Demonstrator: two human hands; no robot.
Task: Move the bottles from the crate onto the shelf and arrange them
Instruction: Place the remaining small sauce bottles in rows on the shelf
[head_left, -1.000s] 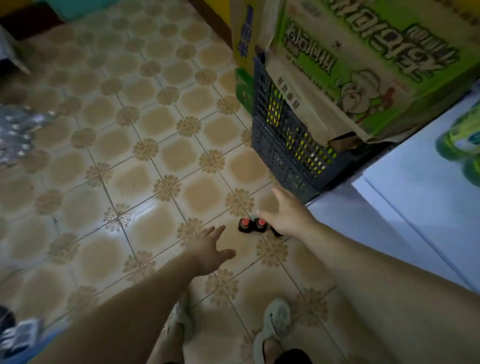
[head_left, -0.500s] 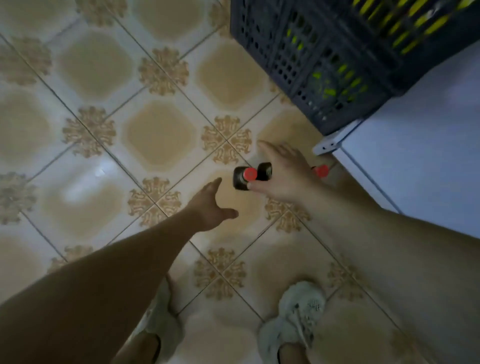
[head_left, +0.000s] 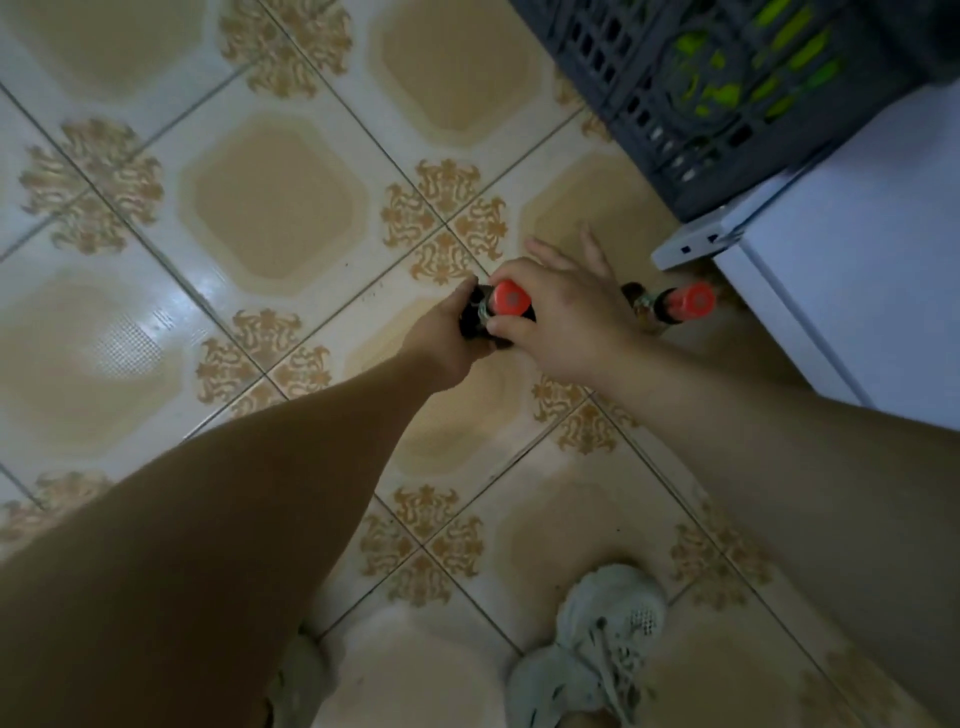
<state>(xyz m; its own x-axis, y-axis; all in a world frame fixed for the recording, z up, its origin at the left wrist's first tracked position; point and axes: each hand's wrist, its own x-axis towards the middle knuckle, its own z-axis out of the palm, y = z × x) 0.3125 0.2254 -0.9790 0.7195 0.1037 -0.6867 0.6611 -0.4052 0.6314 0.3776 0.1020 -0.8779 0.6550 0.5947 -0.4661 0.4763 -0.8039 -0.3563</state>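
Bottle (head_left: 506, 300), red-capped, sits between both grips over the floor (head_left: 270, 218): left grip (head_left: 441, 340) wraps its dark body, right grip (head_left: 566, 317) pinches at the cap. 2nd bottle (head_left: 683, 302) stands just beyond the right grip.

crate (head_left: 727, 119): cut by top edge, contents blurred | bottle (head_left: 506, 300): body mostly hidden by right hand (head_left: 566, 322)

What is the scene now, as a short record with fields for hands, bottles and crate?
left hand: grips the dark body of the held bottle
right hand: thumb and forefinger pinch its red cap
second bottle: on the tiled floor, untouched, beside the white unit
crate: dark, green items show through its wall
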